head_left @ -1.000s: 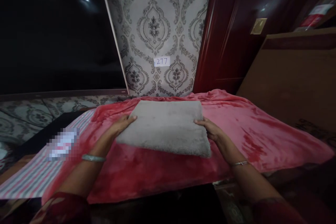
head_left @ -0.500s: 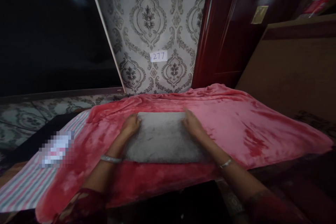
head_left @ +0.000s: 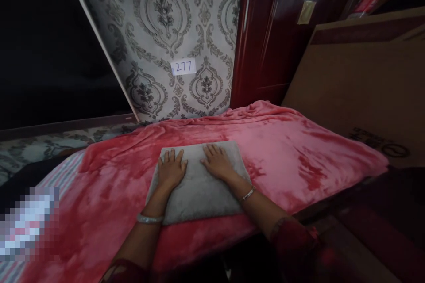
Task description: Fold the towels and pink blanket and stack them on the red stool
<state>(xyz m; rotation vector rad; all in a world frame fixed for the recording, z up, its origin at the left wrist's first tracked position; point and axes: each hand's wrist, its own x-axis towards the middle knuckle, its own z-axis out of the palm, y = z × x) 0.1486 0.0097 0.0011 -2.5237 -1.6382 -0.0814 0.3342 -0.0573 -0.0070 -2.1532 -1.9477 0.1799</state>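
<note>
A folded grey towel (head_left: 199, 194) lies flat on a red plush blanket (head_left: 292, 150) that covers the surface before me. My left hand (head_left: 171, 170) rests palm down on the towel's left half, fingers spread. My right hand (head_left: 217, 162) lies flat on its right half, fingers also apart. Both hands press on top of the towel and grip nothing. A bangle sits on each wrist.
A striped cloth (head_left: 64, 174) shows under the blanket at the left. Patterned wallpaper with a "277" label (head_left: 183, 66) stands behind. A dark red door (head_left: 272, 31) and a brown cardboard panel (head_left: 358, 84) are at the right. The blanket's front edge hangs near me.
My hands held the towel by its two sides a second ago, set it down, then slid inward onto its top. The view has shifted to the right.
</note>
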